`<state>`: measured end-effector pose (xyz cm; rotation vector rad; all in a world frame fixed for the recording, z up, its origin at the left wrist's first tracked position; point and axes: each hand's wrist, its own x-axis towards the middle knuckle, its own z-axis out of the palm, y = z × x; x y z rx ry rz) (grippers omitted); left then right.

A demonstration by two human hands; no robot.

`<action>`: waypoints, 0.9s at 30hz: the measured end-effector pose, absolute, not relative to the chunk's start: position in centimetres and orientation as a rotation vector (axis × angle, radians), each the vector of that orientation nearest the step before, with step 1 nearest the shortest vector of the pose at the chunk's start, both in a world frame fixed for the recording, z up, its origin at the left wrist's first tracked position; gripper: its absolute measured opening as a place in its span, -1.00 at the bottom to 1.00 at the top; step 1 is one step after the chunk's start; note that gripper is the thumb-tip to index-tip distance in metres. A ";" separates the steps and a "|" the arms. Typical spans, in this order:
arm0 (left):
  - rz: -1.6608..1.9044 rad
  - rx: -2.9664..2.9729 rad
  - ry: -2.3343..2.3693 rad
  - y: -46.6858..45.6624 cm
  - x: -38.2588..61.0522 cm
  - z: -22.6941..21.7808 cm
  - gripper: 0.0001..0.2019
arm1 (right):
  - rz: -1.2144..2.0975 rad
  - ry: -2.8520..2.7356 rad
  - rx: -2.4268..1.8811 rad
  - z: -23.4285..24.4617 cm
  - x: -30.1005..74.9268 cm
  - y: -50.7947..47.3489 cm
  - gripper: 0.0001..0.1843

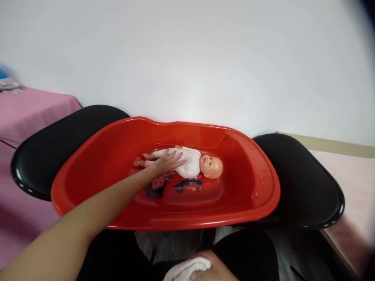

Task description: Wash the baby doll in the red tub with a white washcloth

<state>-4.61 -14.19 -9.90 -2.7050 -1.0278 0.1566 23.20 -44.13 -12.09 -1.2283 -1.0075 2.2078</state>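
Observation:
A baby doll (190, 164) in a white body suit lies on its back in a red plastic baby bathtub (96, 156), its head to the right and its feet to the left. My left hand (170, 162) rests on the doll's middle with the fingers spread. Low in the view, in front of the tub, my right hand (212, 269) grips a bunched white cloth (189, 269). The lower part of that hand and cloth is cut off by the frame's bottom edge.
Black rounded seats (301, 183) jut out at both ends under the tub. A pink-covered table (38, 105) stands at left, and a pale pink surface (348, 183) lies at right. Behind the tub rises a white wall (187, 58).

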 end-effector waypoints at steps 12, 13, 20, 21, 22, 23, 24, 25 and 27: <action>0.068 -3.030 -1.167 -17.5 -2.3 -13.9 -0.34 | 1.989 -1.237 -1.029 -3.3 25.1 -38.4 -0.46; 0.085 -3.043 -1.151 -17.3 -2.3 -13.7 -0.34 | 1.933 -1.200 -1.051 -3.2 25.3 -38.2 -0.44; 0.159 -3.004 -1.187 -14.9 -2.5 -12.4 -0.37 | 1.783 -1.204 -0.950 0.3 28.0 -34.1 -0.45; 0.164 -2.984 -1.202 -14.5 -2.5 -12.2 -0.36 | 1.758 -1.213 -0.970 0.7 28.7 -33.8 -0.45; 0.166 -2.963 -1.210 -14.1 -2.6 -12.0 -0.35 | 1.735 -1.206 -1.002 1.1 29.4 -33.6 -0.44; 0.163 -2.945 -1.208 -13.7 -2.7 -11.7 -0.35 | 1.710 -1.177 -1.041 1.3 30.0 -33.6 -0.44; 0.154 -2.929 -1.191 -13.1 -2.7 -11.2 -0.34 | 1.682 -1.126 -1.081 1.5 30.7 -33.6 -0.46; 0.136 -2.911 -1.165 -12.4 -2.8 -10.7 -0.35 | 1.650 -1.057 -1.117 1.5 31.2 -33.8 -0.49; 0.096 -2.868 -1.126 -11.0 -2.7 -9.3 -0.35 | 1.569 -0.920 -1.163 1.5 31.8 -34.1 -0.59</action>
